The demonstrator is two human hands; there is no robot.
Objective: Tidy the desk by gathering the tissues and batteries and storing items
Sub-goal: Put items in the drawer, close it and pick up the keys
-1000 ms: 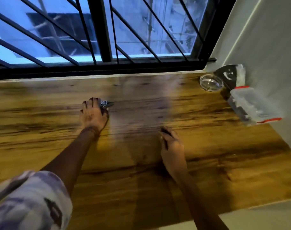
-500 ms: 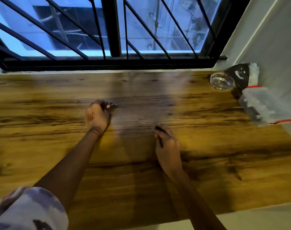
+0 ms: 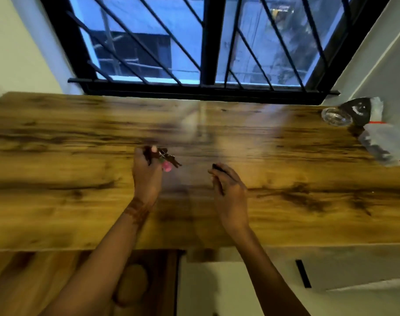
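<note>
My left hand (image 3: 146, 172) is curled around a small bunch of keys (image 3: 169, 159) with a pink tag, lifted just above the wooden desk (image 3: 80, 156) near its middle. The keys stick out to the right of the fingers. My right hand (image 3: 228, 190) hovers a short way to the right, fingers relaxed and holding nothing. No tissues or batteries show on the desk top.
A glass ashtray (image 3: 336, 116) sits at the far right corner beside a dark packet (image 3: 361, 110). A clear plastic box with red clips (image 3: 386, 145) lies along the right wall. A barred window (image 3: 206, 53) runs behind the desk. A wooden stool (image 3: 146, 281) stands below the front edge.
My left hand closed on the keys and lifted them off the desk. The view pulled back and tilted, now showing the desk's front edge and the stool below. My right hand barely moved.
</note>
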